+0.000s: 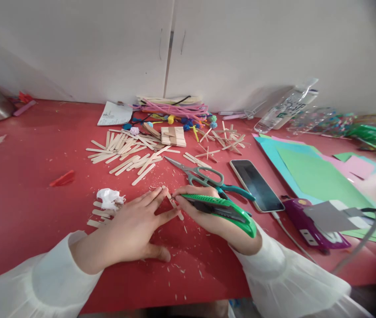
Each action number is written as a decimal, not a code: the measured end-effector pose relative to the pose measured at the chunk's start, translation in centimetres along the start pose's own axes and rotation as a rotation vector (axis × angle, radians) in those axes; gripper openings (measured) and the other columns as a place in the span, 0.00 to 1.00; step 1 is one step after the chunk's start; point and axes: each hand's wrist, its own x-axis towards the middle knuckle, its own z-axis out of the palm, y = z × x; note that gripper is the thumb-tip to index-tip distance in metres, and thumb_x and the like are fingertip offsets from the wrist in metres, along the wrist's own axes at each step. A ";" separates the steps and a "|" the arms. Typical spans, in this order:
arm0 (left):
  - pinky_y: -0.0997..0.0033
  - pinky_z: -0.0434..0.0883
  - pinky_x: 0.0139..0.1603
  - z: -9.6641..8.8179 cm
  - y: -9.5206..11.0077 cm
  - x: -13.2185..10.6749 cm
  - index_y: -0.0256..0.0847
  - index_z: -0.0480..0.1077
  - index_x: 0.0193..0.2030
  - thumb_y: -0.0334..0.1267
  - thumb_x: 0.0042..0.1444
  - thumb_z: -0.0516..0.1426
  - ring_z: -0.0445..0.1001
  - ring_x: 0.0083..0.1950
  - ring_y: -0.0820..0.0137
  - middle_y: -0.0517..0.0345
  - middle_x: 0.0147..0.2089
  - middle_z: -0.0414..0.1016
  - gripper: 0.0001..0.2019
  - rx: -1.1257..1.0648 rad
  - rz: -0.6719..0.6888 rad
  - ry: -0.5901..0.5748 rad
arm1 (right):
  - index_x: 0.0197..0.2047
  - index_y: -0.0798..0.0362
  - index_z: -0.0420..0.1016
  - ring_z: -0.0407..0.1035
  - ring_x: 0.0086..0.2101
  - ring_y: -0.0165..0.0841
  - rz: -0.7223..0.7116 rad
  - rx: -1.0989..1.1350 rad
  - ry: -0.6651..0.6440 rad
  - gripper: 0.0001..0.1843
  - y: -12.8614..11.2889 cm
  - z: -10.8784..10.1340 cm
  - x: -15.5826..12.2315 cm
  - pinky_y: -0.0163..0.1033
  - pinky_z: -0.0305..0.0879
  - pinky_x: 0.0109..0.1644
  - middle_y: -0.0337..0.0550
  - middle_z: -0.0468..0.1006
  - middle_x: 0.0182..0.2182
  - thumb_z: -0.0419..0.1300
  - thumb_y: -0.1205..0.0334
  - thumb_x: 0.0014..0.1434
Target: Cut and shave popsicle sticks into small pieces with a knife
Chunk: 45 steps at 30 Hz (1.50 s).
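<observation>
My right hand (207,216) is closed around a green utility knife (222,207), its tip end pointing left at a wooden craft stick (179,212). That stick lies slantwise on the red table (124,287). With fingers spread, my left hand (134,225) presses the stick flat against the table, the fingertips on its upper end and side. Thin wood shavings are scattered around the stick. Left of my left hand, a crumpled white tissue (108,198) rests over several short craft sticks (96,213). The knife's blade is too small to make out.
Beyond my hands lie loose craft sticks (121,148), scissors (204,174), and teal-handled pliers (237,191). A phone (256,183) on a cable, coloured paper (313,172) and a purple device (310,227) are on the right. Pink pipe cleaners (174,108) and a plastic bottle (283,108) stand by the wall.
</observation>
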 end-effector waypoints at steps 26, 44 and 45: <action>0.50 0.55 0.62 0.4 -0.3 0.3 0.53 0.51 0.65 0.62 0.45 0.57 0.43 0.68 0.48 0.47 0.70 0.41 0.41 0.012 -0.012 -0.022 | 0.28 0.53 0.68 0.72 0.24 0.30 0.179 0.415 -0.061 0.06 2.2 0.9 2.3 0.36 0.70 0.30 0.39 0.75 0.24 0.53 0.62 0.53; 0.50 0.57 0.60 0.5 -0.4 0.1 0.52 0.54 0.64 0.58 0.45 0.59 0.46 0.68 0.48 0.49 0.70 0.41 0.40 0.001 -0.002 0.014 | 0.34 0.51 0.74 0.74 0.32 0.33 -0.052 -0.002 0.013 0.09 1.1 -0.1 0.7 0.40 0.72 0.38 0.39 0.79 0.30 0.52 0.63 0.58; 0.50 0.57 0.60 0.5 -0.3 0.1 0.52 0.54 0.64 0.58 0.45 0.59 0.46 0.68 0.48 0.48 0.70 0.41 0.40 -0.002 -0.002 0.010 | 0.34 0.51 0.74 0.74 0.31 0.33 -0.050 -0.007 0.010 0.08 1.0 -0.1 0.7 0.40 0.72 0.36 0.38 0.79 0.29 0.52 0.63 0.58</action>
